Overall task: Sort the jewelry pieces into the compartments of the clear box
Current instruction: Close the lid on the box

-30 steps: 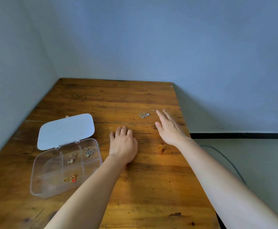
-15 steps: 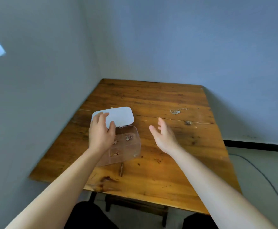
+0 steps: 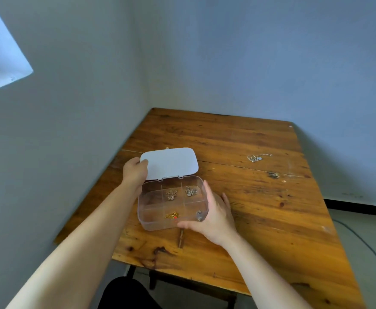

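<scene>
1. Both hands are on the clear box point(image 3: 151, 210), which sits near the left edge of the tabletop point(image 3: 260, 219), well short of the far corners. The left hand point(image 3: 135, 172) pinches the near-left corner of the white lid point(image 3: 170, 162), thumb on top; the lid lies open and flat behind the base.
2. The right hand point(image 3: 213, 214) cups the box's near-right corner, thumb along the front wall and fingers spread along the right side, steadying or sliding it.
3. Four compartments already hold pieces: a gold cluster point(image 3: 171, 194) in the far middle one, a silver cluster point(image 3: 190, 191) in the far right, a gold piece with a red spot point(image 3: 173, 215) in the near middle, and a small silver item point(image 3: 199, 215) in the near right. The two left compartments look empty.
4. One silver chain point(image 3: 257, 157) is unsorted, lying well apart near the far-right edge of the tabletop.
5. My reading: the box is being repositioned, and the next move calls for freeing the right hand to fetch that chain, a fine, tangle-prone thing needing a fingertip pinch.
6. Hard to make out: what each piece is, and whether the left fingers curl under the lid. The right palm hides part of the right wall.
</scene>
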A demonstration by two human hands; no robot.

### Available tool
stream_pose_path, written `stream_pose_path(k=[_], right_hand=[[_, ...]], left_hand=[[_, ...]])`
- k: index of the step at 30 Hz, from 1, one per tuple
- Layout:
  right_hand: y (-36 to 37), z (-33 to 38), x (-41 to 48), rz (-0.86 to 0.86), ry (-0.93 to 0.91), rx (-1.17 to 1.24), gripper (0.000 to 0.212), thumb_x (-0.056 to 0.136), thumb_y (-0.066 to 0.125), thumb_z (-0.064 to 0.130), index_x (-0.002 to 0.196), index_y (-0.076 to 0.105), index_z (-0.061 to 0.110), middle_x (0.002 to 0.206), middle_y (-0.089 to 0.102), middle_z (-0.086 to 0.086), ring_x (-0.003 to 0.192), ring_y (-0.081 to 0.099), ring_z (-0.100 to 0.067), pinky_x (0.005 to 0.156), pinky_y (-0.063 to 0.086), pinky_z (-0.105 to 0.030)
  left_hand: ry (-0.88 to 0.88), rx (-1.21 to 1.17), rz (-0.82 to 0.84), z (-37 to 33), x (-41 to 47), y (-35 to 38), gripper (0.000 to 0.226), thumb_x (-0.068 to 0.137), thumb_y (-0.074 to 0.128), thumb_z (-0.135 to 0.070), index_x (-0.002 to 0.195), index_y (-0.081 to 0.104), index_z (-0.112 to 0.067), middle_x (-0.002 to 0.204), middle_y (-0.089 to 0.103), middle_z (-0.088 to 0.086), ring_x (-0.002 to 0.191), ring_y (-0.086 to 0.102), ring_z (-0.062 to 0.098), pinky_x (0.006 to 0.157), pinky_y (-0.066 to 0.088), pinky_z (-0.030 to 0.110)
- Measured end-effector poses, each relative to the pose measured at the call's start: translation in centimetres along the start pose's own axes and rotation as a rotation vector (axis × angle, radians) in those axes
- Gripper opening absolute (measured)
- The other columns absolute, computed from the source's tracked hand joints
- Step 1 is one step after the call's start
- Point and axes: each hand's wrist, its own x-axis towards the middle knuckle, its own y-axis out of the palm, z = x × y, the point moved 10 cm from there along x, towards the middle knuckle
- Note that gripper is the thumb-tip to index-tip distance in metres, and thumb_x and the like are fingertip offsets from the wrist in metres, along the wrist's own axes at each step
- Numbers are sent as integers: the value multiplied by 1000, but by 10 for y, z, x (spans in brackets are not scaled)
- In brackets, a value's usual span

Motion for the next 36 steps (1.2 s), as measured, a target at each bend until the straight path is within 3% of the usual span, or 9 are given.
stream_pose_path(k=[6,12,15,18,23,26,29,33,36], right_hand=[[2,-1,1,-19,1,10,122,47,57,100,140,-15,66,158,30,20,132,7,12,118,-10,-36],[0,-3,0,-40,16,19,126,46,59,98,150,6,50,156,35,20,130,11,12,118,-10,-36],[-6,2,-1,-64,-13,39,122,45,64,96,147,10,53,143,37,31,118,6,23,118,-6,-36],[-9,7,-2,-69,-50,36,115,48,68,91,145,18,53,135,40,33,126,25,14,120,0,-40],[-10,7,-1,-63,-18,52,109,53,73,83,146,32,42,147,51,15,140,40,-11,123,3,-47],[-8,7,1,-44,-3,72,112,55,79,75,149,26,44,147,49,18,141,37,-9,123,3,-49],[-7,5,3,-33,5,73,111,53,79,75,147,29,44,146,50,19,140,38,-8,123,5,-52],[-8,3,5,-48,6,48,111,52,79,75,147,30,44,146,50,19,139,39,-8,122,7,-52],[-8,2,5,-52,-1,46,110,54,80,72,147,29,43,146,49,18,140,39,-9,122,7,-51]], left_hand=[[234,40,-117,-40,-11,-12,37,100,47,-26,131,58,-10,128,60,8,107,55,23,88,45,35],[572,142,-143,-58,-67,-48,29,98,52,-37,113,67,-16,104,69,-1,95,62,14,77,46,28],[704,190,-126,-43,-101,-64,22,97,58,-29,113,69,-20,98,71,-12,90,64,-1,77,48,15],[869,349,-61,-28,-129,-73,25,93,62,-19,117,70,-18,111,70,-13,101,63,-6,88,45,6],[1148,696,124,-13,-154,-60,35,83,71,3,117,71,-7,123,67,7,113,64,17,97,50,30],[1087,805,245,-1,-151,-52,38,83,68,4,119,69,-6,129,64,9,119,61,24,101,49,39],[994,845,280,0,-146,-48,40,87,63,-21,127,63,-13,141,53,6,131,47,24,106,44,47],[749,1093,504,14,-122,-15,106,72,53,-79,155,10,-27,164,-7,-2,149,-8,17,121,10,47],[597,1194,652,17,-103,6,135,58,69,-78,151,-17,-32,159,-29,-6,146,-23,16,121,1,47]])
